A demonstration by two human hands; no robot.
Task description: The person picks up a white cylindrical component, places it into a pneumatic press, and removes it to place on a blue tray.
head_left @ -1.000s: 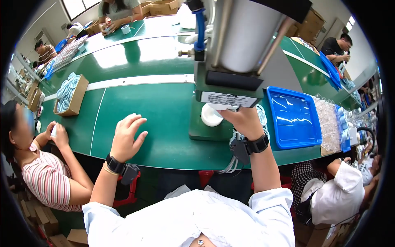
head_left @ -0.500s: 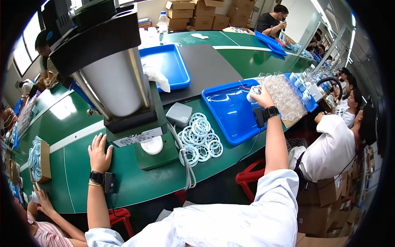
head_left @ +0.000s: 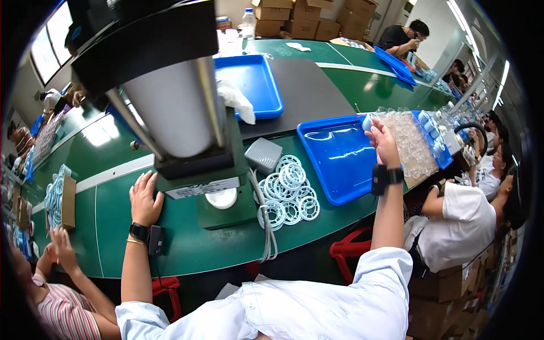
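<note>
My left hand [head_left: 145, 199] lies on the green tabletop, fingers stretched out, beside the base of a bench press [head_left: 226, 198]. Nothing is in it. At the far right corner of a blue tray [head_left: 334, 187], my right hand [head_left: 385, 144] is raised with its fingers curled. A small light blue and white cylindrical part [head_left: 368, 122] shows at its fingertips; the fingers partly hide the grip. A thin wire stands out near that part. Pale blue rings [head_left: 292, 190] lie in a pile between the press and the tray. A round white piece [head_left: 221, 198] sits on the press base.
Clear plastic cups [head_left: 408, 139] stand in rows right of the tray, near more blue-white parts [head_left: 433, 133]. A grey pedal-like box [head_left: 263, 154] and cables lie by the rings. Another blue tray [head_left: 255, 85] is behind the press. Co-workers sit on both sides.
The view has shifted, moving the scene to the right. My right wrist has turned, and the part has risen slightly toward the tray's far corner. My left hand stays beside the press.
</note>
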